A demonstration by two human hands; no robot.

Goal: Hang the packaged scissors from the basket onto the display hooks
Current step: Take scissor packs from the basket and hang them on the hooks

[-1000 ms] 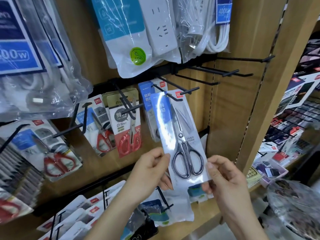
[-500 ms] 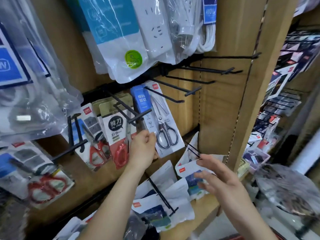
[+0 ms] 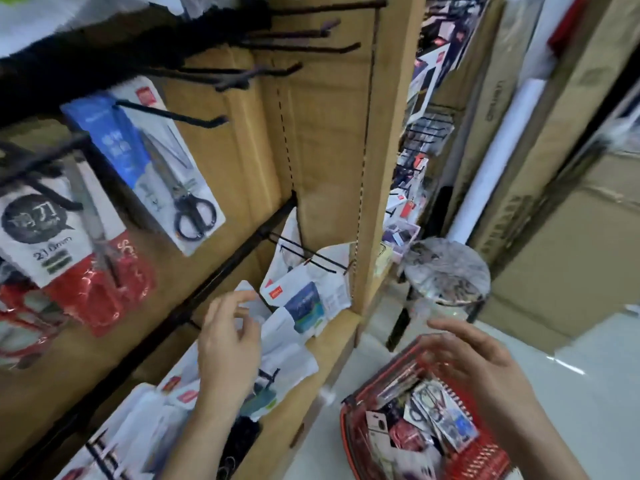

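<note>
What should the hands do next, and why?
Probably lower the right hand into the red basket and pick up a scissors pack. That hand hovers just above the basket, empty like the left hand; packs lie inside, and hooks higher up are bare.

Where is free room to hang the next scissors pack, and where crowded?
Free: bare hooks upper right, over the wood panel between the black-handled scissors pack and the upright post. Crowded: red packs at left, white packs below.
</note>
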